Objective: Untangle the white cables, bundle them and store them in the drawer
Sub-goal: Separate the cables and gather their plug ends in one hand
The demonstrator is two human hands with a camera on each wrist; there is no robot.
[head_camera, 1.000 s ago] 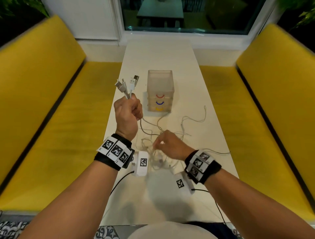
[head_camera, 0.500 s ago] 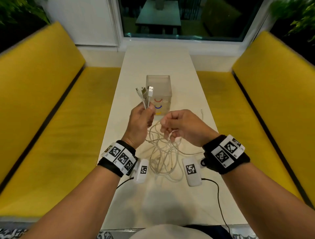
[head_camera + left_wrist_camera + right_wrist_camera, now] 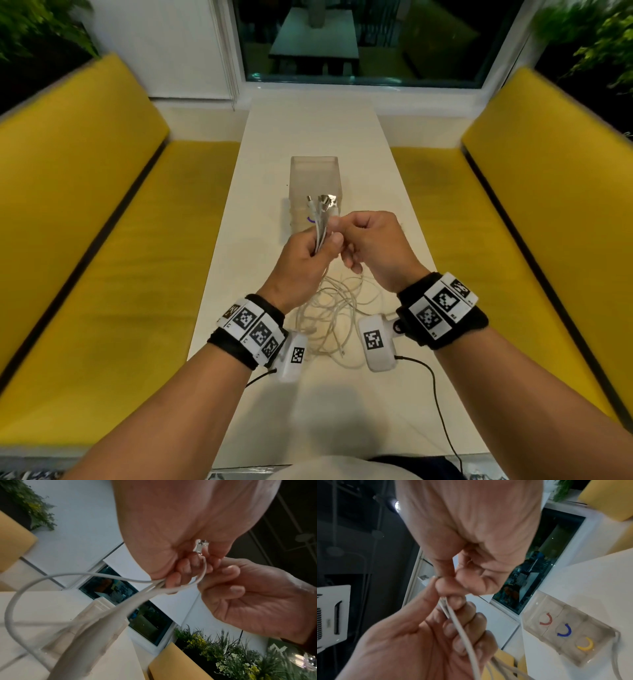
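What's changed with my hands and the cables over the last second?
The right hand rose from the tangle on the table and met the left hand, pinching a cable by the plug ends. The left hand kept gripping those ends; the drawer box stayed put.

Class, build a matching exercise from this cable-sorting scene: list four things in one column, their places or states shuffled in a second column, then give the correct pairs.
Things
1. left hand
2. right hand
3. drawer unit
4. loose cable loops

Places or states
A. lying on the white table between the wrists
B. grips a bunch of white cables, plugs pointing up
C. stands on the table beyond the hands
D. pinches a cable end beside the bunch

Pairs: 1-B, 2-D, 3-C, 4-A
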